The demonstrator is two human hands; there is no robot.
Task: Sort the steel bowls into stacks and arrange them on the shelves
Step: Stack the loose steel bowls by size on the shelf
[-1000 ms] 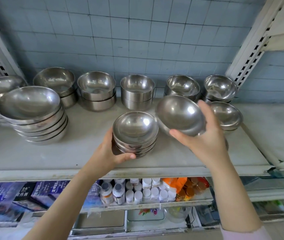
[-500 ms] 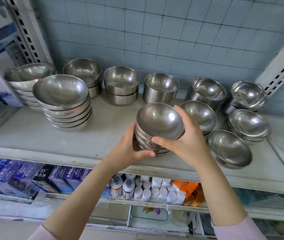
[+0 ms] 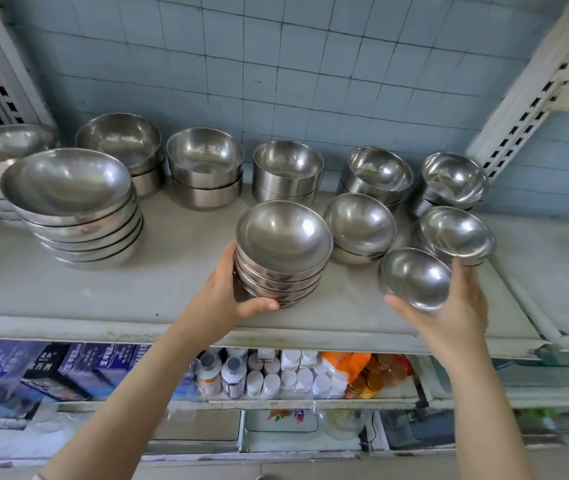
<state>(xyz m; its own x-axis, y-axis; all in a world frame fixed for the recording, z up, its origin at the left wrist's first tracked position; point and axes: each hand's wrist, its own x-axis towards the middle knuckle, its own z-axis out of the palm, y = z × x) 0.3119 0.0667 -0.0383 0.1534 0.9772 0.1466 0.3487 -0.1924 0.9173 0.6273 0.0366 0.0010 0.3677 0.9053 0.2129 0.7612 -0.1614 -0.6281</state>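
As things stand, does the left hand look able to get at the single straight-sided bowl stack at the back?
Probably not right away: the left hand grips the front stack, which stands directly before the straight-sided stack.

Below we see white-capped bottles beside an orange packet, dark blue boxes at left (their print is unreadable), and blue wall tiles behind.

A small shop: slotted metal shelving stocked with steel bowls, boxed goods and medicine bottles.
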